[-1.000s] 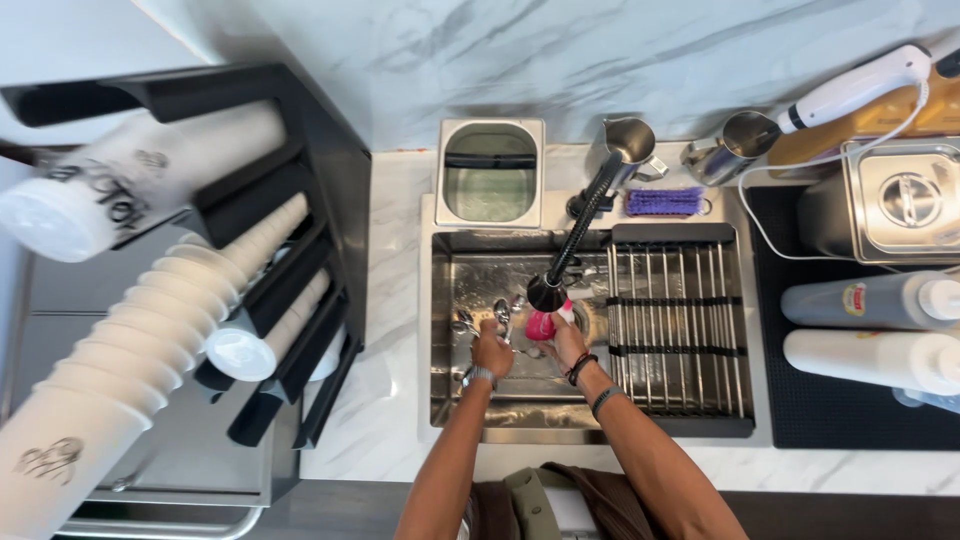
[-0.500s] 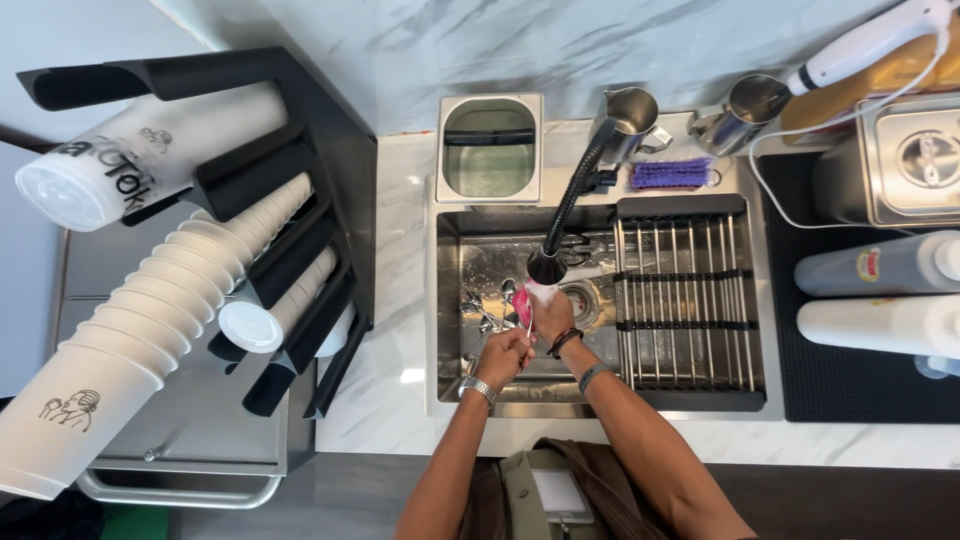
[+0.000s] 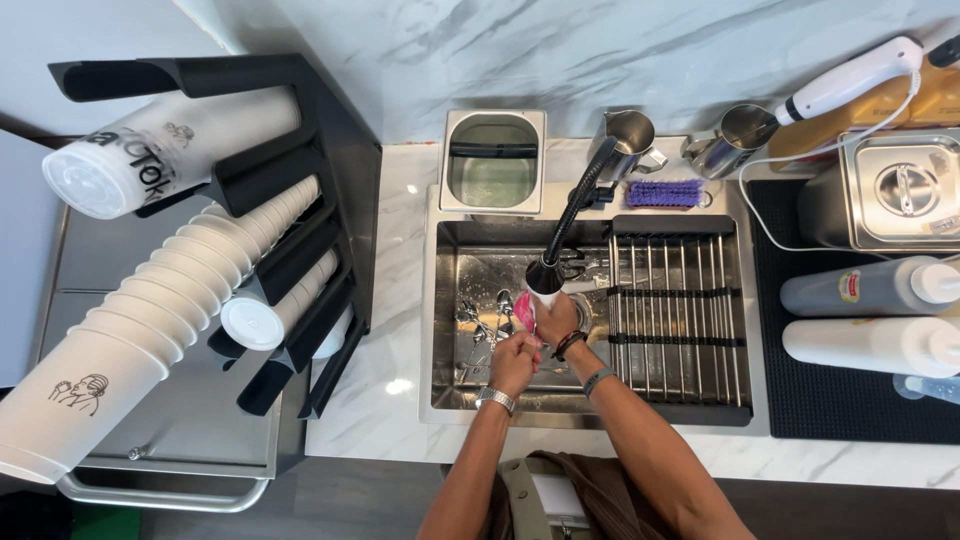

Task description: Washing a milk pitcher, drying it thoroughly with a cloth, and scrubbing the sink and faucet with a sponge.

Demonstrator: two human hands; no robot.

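Stainless sink (image 3: pixel 445 400) sits centre frame, both hands inside it under the black faucet head (image 3: pixel 545 276). Left hand (image 3: pixel 515 362), with a metal watch on the wrist, is curled around the lower end of a small pink item (image 3: pixel 523 310). Right hand (image 3: pixel 556 318), wrist with dark bands, is closed on the same item just above, right under the spout. Item is mostly covered by fingers; looks like a pink cloth or sponge, can't tell which. The hands touch each other at the item.

Loose spoons (image 3: pixel 478 322) lie on the sink floor, left of the hands, near but not touching them. Black drying rack (image 3: pixel 680 290) covers the right half of the basin, just beside the right forearm.

Behind the sink, upper centre: square steel bin (image 3: pixel 492 160), two metal pitchers (image 3: pixel 628 132), purple brush (image 3: pixel 664 193) lying flat on the rim.

Right side of frame: two squeeze bottles (image 3: pixel 870 315) lying on their sides on a black mat (image 3: pixel 850 410), a lidded steel container (image 3: pixel 900 190) above them, and a white hand tool (image 3: pixel 850 78) with its cord at upper right.

Left of frame: black rack (image 3: pixel 330 200) holding stacks of white paper cups (image 3: pixel 150 320), well apart from the hands.
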